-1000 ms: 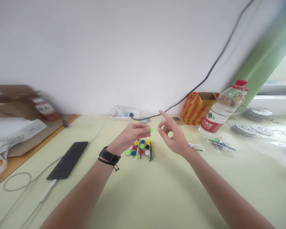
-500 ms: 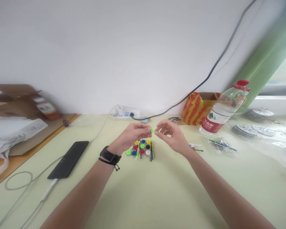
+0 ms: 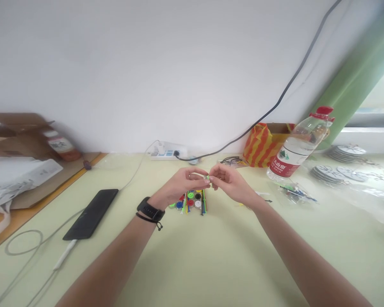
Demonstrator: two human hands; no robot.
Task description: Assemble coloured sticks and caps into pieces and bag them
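My left hand [image 3: 184, 183], a dark watch and a cord on its wrist, pinches a small green and clear plastic piece [image 3: 208, 177] between thumb and finger. From the other side my right hand [image 3: 226, 181] closes on the same piece, so the fingertips of both hands nearly meet. Fingers hide most of it, and its exact kind does not show. Below the hands, small round discs [image 3: 190, 203] in green, blue, red, black and white sit in a group on the table. Thin coloured plastic sticks [image 3: 204, 204] lie among them.
A phone [image 3: 91, 214] with cables lies to the left, near a cardboard box [image 3: 22, 123]. A power strip [image 3: 167, 154] is at the wall. To the right stand a large water bottle [image 3: 299, 147], a striped bag [image 3: 260, 146], a bag of parts [image 3: 296, 192] and stacked discs [image 3: 327, 174].
My right hand has come left and closed in on the green piece, and the gap between the hands has narrowed. Both hands now cover the rear discs.
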